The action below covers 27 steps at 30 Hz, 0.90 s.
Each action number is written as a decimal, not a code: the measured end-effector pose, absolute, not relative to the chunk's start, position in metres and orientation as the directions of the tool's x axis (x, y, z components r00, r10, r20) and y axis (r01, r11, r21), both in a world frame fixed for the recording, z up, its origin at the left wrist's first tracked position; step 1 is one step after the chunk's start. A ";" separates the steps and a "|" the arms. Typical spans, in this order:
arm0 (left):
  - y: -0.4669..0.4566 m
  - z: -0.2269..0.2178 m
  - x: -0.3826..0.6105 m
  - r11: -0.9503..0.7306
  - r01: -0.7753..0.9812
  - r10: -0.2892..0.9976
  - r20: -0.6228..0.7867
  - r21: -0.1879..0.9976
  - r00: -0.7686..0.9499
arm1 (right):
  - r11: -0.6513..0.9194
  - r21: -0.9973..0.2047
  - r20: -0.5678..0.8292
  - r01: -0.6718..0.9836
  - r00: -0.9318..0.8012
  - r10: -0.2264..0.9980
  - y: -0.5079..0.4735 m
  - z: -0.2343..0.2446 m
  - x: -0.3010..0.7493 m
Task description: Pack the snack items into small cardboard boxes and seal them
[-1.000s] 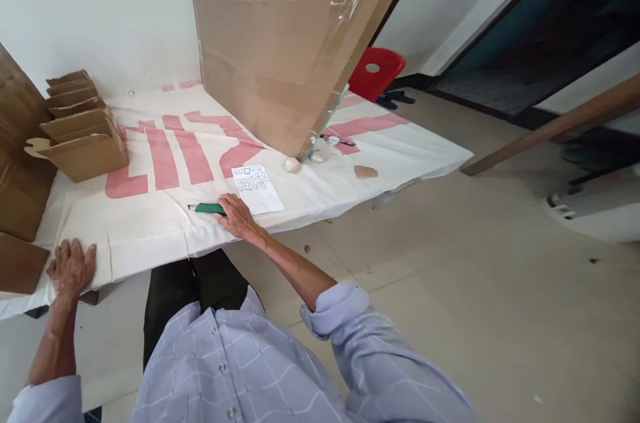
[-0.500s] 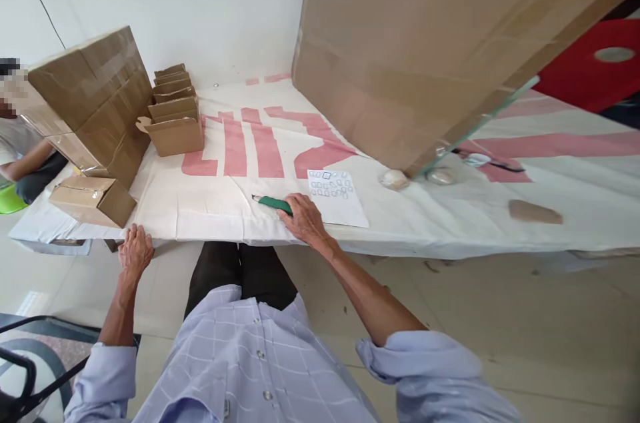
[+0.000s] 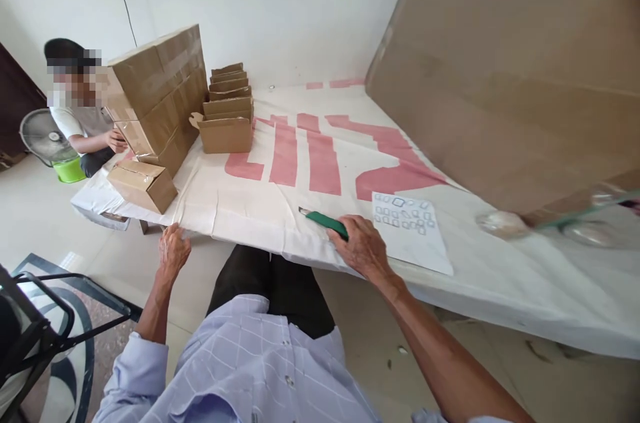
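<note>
Gripping a green cutter (image 3: 327, 224) in right hand (image 3: 364, 246), near side of worktop (image 3: 250, 209), just left of doodled paper (image 3: 417, 243), left hand (image 3: 174, 253) at near-left edge, honestly can't tell if gripping

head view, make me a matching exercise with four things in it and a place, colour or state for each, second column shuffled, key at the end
Things:
1. Cutter
2. Sheet of paper
3. Left hand
4. Small closed box

Descriptions:
A. curled at the cloth's near edge
B. brown, beside the larger taped boxes
C. green-handled, held in the right hand
D. white, marked with small drawn shapes

Pairs: 1-C, 2-D, 3-A, 4-B
</note>
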<state>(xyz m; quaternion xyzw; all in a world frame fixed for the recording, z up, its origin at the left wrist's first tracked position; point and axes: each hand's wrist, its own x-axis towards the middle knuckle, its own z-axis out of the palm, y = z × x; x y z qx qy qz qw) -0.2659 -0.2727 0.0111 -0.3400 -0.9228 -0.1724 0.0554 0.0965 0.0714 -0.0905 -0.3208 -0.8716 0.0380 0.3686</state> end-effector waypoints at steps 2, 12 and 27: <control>-0.278 0.011 -0.272 0.702 0.629 0.584 0.235 0.334 -0.777 | 0.798 -0.297 0.627 0.525 -0.523 0.577 0.071 -0.091 0.097; -0.292 0.073 -0.363 0.637 0.431 0.222 0.383 0.640 -0.897 | 0.786 -0.303 0.615 0.538 -0.520 0.593 0.068 -0.085 0.097; -0.276 0.157 -0.473 0.531 0.288 0.146 0.248 0.797 -0.958 | 0.737 -0.354 0.535 0.576 -0.522 0.665 0.066 -0.072 0.092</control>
